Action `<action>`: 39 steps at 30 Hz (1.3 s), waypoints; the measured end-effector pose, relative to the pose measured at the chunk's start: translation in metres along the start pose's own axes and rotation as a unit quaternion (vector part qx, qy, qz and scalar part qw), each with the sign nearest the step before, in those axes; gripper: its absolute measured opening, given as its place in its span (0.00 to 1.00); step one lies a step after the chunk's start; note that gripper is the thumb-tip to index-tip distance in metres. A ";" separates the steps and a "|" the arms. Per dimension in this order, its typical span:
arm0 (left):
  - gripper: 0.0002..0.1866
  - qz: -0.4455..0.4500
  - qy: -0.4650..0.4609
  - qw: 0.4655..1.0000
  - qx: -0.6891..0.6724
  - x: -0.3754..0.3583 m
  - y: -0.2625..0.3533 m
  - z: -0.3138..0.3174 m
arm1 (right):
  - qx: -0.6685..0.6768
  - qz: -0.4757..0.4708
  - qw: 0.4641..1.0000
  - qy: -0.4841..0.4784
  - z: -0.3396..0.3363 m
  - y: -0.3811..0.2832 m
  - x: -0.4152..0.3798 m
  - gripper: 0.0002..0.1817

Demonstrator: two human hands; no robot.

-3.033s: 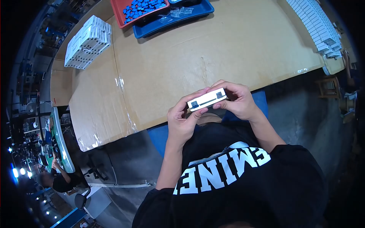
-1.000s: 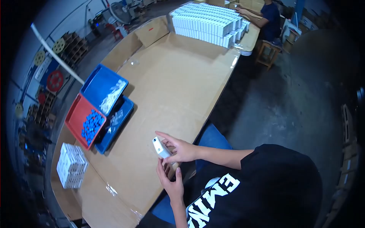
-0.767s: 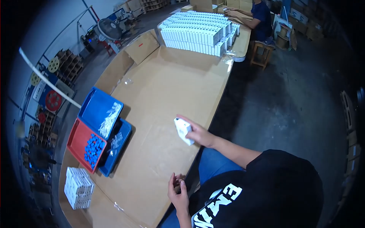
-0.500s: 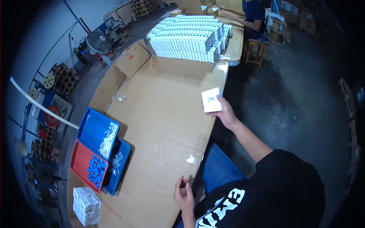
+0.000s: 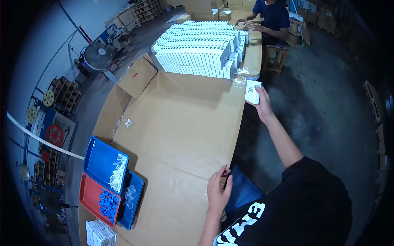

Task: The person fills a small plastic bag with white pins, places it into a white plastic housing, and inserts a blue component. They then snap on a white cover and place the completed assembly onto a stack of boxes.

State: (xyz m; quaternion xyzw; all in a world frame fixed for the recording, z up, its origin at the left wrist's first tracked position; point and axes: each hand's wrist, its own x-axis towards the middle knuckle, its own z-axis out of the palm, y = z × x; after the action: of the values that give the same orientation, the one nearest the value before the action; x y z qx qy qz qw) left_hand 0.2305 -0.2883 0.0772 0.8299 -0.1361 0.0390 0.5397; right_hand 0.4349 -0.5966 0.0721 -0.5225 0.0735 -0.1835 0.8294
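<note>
My right hand (image 5: 265, 105) grips a small flat white box (image 5: 251, 92) with dark print, thumb across its face. It is held at the right edge of the cardboard-covered table (image 5: 180, 110), close to the near end of a big block of stacked white boxes (image 5: 193, 57). Lower down, my left hand (image 5: 218, 192) hovers over the table's near edge by my lap. Its fingers are bent and stand apart from the thumb, and nothing shows between them.
At left sit a blue tray (image 5: 98, 158) with small white pieces, a red tray (image 5: 88, 192) with blue pieces and a lower blue tray (image 5: 133, 211) with clear plastic bits. White boxes (image 5: 100, 233) are stacked below them. Another person (image 5: 271, 18) sits at the far end.
My right hand has carried the white box up and right, nearer the big stack, and the box has turned. My left hand has moved up and right. The view has shifted slightly.
</note>
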 end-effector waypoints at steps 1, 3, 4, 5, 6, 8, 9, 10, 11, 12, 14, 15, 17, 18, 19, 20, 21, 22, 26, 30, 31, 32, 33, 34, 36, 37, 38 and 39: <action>0.22 0.022 -0.019 0.999 0.019 0.012 0.002 0.003 | 0.001 0.000 1.000 0.000 0.000 0.001 0.009 0.23; 0.23 0.030 -0.031 0.999 0.021 0.036 0.001 0.013 | -0.007 -0.051 0.999 0.001 -0.002 0.005 0.027 0.28; 0.23 0.052 -0.044 0.997 0.033 0.048 0.000 0.018 | -0.006 -0.050 0.999 0.002 -0.001 0.003 0.032 0.28; 0.23 0.074 -0.058 0.995 0.045 0.061 -0.001 0.023 | -0.013 -0.049 0.999 0.012 0.000 0.000 0.037 0.29; 0.23 0.075 -0.073 0.994 0.039 0.073 -0.004 0.029 | -0.020 -0.047 0.998 0.021 0.001 -0.002 0.042 0.31; 0.23 0.104 -0.078 0.989 0.065 0.099 -0.010 0.041 | -0.015 -0.043 0.999 0.027 0.000 -0.004 0.059 0.30; 0.22 0.132 -0.083 0.984 0.089 0.110 -0.015 0.047 | -0.012 -0.038 0.999 0.034 -0.002 -0.005 0.067 0.30; 0.23 0.134 -0.093 0.983 0.090 0.119 -0.020 0.053 | -0.021 -0.047 0.998 0.039 -0.003 -0.005 0.077 0.30; 0.23 0.135 -0.093 0.982 0.090 0.129 -0.025 0.060 | -0.020 -0.047 0.998 0.039 -0.006 -0.007 0.087 0.30; 0.23 0.149 -0.095 0.978 0.108 0.139 -0.028 0.066 | -0.008 -0.045 0.998 0.049 -0.007 -0.008 0.097 0.30; 0.23 0.162 -0.098 0.973 0.128 0.157 -0.034 0.079 | 0.000 -0.047 0.996 0.071 -0.012 -0.008 0.118 0.31; 0.23 0.172 -0.100 0.971 0.132 0.166 -0.037 0.086 | 0.002 -0.046 0.996 0.072 -0.012 -0.009 0.128 0.31; 0.24 0.183 -0.104 0.968 0.136 0.183 -0.043 0.099 | -0.034 -0.059 0.991 0.113 -0.014 -0.013 0.151 0.31; 0.24 0.192 -0.101 0.964 0.155 0.191 -0.046 0.105 | -0.052 -0.069 0.987 0.138 -0.022 -0.008 0.170 0.32; 0.24 0.201 -0.097 0.959 0.173 0.200 -0.047 0.111 | -0.052 -0.070 0.986 0.141 -0.023 -0.013 0.182 0.32; 0.24 0.201 -0.101 0.959 0.172 0.207 -0.050 0.116 | -0.094 -0.083 0.983 0.133 -0.026 -0.017 0.191 0.33; 0.25 0.210 -0.097 0.955 0.185 0.214 -0.051 0.121 | -0.136 -0.096 0.978 0.123 -0.028 -0.020 0.203 0.34; 0.25 0.219 -0.093 0.951 0.198 0.220 -0.054 0.125 | -0.145 -0.098 0.975 0.138 -0.032 -0.022 0.218 0.32; 0.27 0.234 -0.120 0.942 0.207 0.238 -0.067 0.133 | -0.055 -0.090 0.979 0.177 -0.050 -0.030 0.276 0.25; 0.31 0.218 -0.095 0.952 0.190 0.241 -0.064 0.130 | 0.041 -0.084 0.977 0.194 -0.081 -0.019 0.355 0.21; 0.32 0.211 -0.096 0.956 0.178 0.242 -0.065 0.130 | 0.041 -0.083 0.976 0.196 -0.077 -0.020 0.364 0.21; 0.32 0.212 -0.097 0.956 0.178 0.242 -0.065 0.130 | 0.019 -0.091 0.973 0.210 -0.075 -0.022 0.373 0.22; 0.33 0.208 -0.102 0.956 0.179 0.242 -0.065 0.130 | -0.003 -0.100 0.969 0.225 -0.073 -0.024 0.383 0.22; 0.34 0.204 -0.105 0.957 0.179 0.242 -0.065 0.130 | -0.019 -0.105 0.962 0.252 -0.072 -0.026 0.396 0.25; 0.35 0.204 -0.110 0.957 0.175 0.244 -0.065 0.130 | -0.077 -0.117 0.949 0.283 -0.075 -0.031 0.423 0.25; 0.35 0.204 -0.116 0.957 0.170 0.244 -0.063 0.129 | -0.135 -0.129 0.931 0.313 -0.078 -0.032 0.437 0.26; 0.35 0.201 -0.116 0.958 0.171 0.245 -0.061 0.129 | -0.135 -0.127 0.932 0.312 -0.082 -0.033 0.451 0.26; 0.35 0.200 -0.115 0.958 0.173 0.245 -0.060 0.128 | -0.181 -0.124 0.923 0.317 -0.087 -0.033 0.465 0.25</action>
State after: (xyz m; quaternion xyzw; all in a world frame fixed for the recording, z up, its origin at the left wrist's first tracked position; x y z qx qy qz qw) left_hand 0.4717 -0.4268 0.0224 0.8652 -0.3513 0.0737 0.3501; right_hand 0.8286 -0.8601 0.0954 -0.5835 0.2990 -0.4249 0.6242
